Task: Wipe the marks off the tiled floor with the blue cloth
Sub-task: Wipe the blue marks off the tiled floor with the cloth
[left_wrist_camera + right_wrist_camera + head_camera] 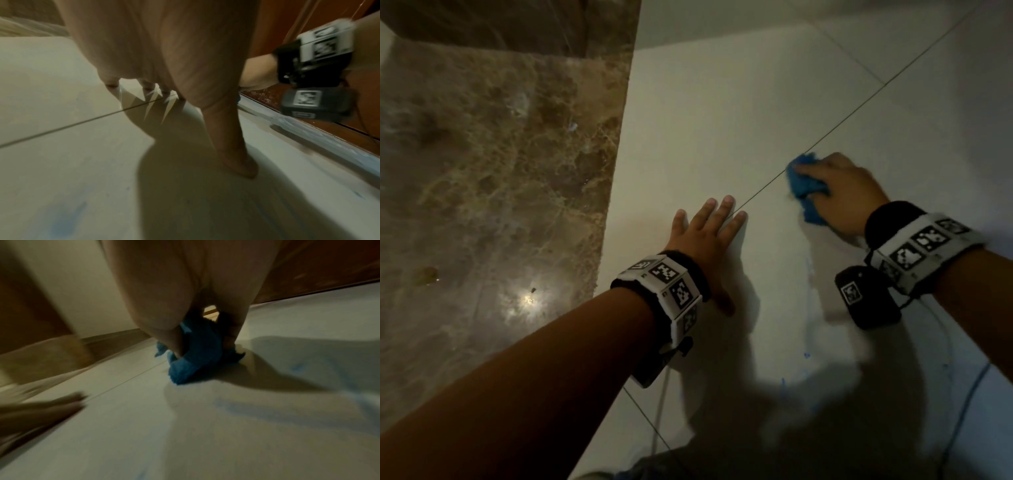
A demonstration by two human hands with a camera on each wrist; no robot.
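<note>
Head view: right hand (840, 192) at 2 o'clock grips the bunched blue cloth (806, 186) on the white tiled floor (705, 120), on a grout line; left hand (705, 236) lies flat, fingers straight. Left wrist view: faint blue marks (68, 216) at 7 o'clock. Right wrist view: fingers curl round the cloth

A polished brown marble slab (493, 164) occupies the left of the head view, its straight edge meeting the pale tiles and its surface mirroring a bright lamp glare (529, 301). A small dark speck (533, 290) lies near the glare. A thin cable (962, 411) trails at lower right. Reddish-brown wooden panelling (308, 100) borders the far side.
</note>
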